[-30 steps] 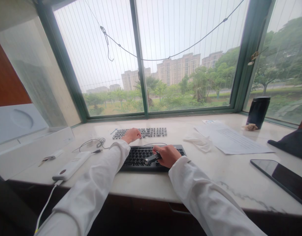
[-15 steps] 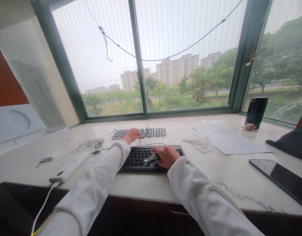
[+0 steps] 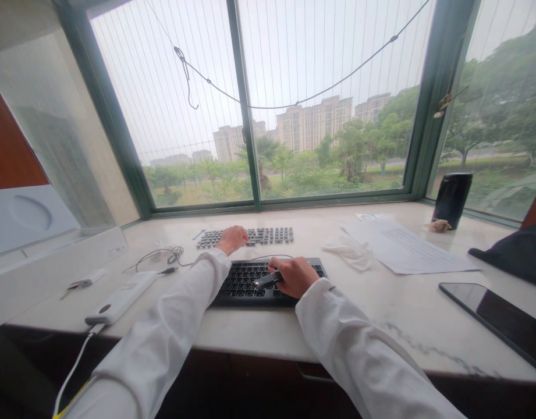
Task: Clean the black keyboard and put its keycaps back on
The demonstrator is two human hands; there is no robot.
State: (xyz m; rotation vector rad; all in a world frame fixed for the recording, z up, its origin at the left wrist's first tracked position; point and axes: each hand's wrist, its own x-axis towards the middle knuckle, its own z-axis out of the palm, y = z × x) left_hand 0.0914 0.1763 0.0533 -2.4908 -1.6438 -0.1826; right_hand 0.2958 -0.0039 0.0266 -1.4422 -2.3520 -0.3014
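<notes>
A black keyboard (image 3: 244,299) lies near the counter's front edge, with a grid of key sockets bare of caps. Behind it, loose dark keycaps (image 3: 274,235) are laid out in rows. My left hand (image 3: 231,238) reaches over to these keycaps, its fingers curled together and touching down among them; what is between the fingertips is hidden. Above the keyboard's right half, my right hand (image 3: 296,276) is closed around a small dark tool (image 3: 268,281) with a blunt end pointing left. The tool's exact kind is not clear.
On the left are a white power bank (image 3: 119,299), a thin cable (image 3: 174,254), a small white item with keys (image 3: 87,280) and an open white box (image 3: 53,265). To the right lie crumpled tissue (image 3: 350,251), printed paper (image 3: 414,256), a phone (image 3: 490,323) and a dark can (image 3: 453,198).
The whole view has shifted very slightly. Both hands keep the same places and grips, and nothing on the counter has visibly moved.
</notes>
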